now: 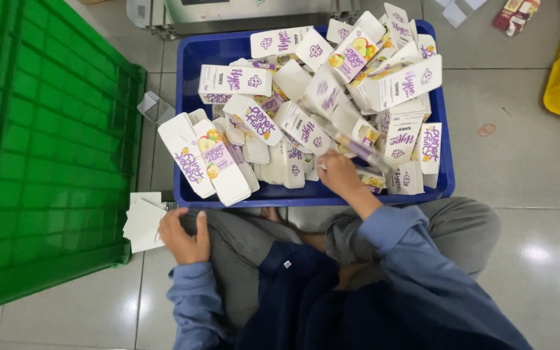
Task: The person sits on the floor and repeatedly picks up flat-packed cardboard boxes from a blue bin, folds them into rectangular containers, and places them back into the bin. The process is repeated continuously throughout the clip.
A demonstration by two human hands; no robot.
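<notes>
So the person's sitting cross-legged on the tiled floor (533,162) right in front of a blue bin (192,65) heaped with small white and purple cartons (312,104). Right hand (338,174) is down in the pile at the near edge, fingers closed around one flattened carton (361,150) that sticks up and away at a slant. Left hand (181,234) rests by the knee, fingers curled onto a little stack of plain white flats (142,223) lying on the floor beside a green crate (46,155).
</notes>
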